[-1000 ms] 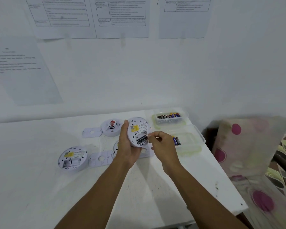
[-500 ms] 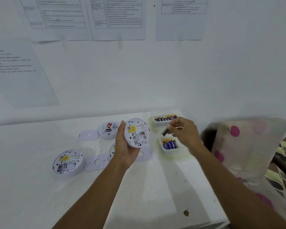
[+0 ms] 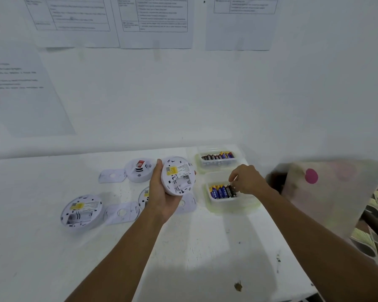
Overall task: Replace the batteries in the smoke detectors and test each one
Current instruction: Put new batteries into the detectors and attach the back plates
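White worktop (image 3: 194,247) below: the left grip (image 3: 162,199) clasps a round white plastic smoke detector (image 3: 178,175) raised above it. The right grip (image 3: 247,179) pinches a dark cylindrical battery (image 3: 232,190) in the nearer clear plastic tub (image 3: 231,207).

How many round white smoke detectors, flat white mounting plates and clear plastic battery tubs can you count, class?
Round white smoke detectors: 4 (one held in the left hand, one half hidden behind that hand)
Flat white mounting plates: 3
Clear plastic battery tubs: 2
Total: 9
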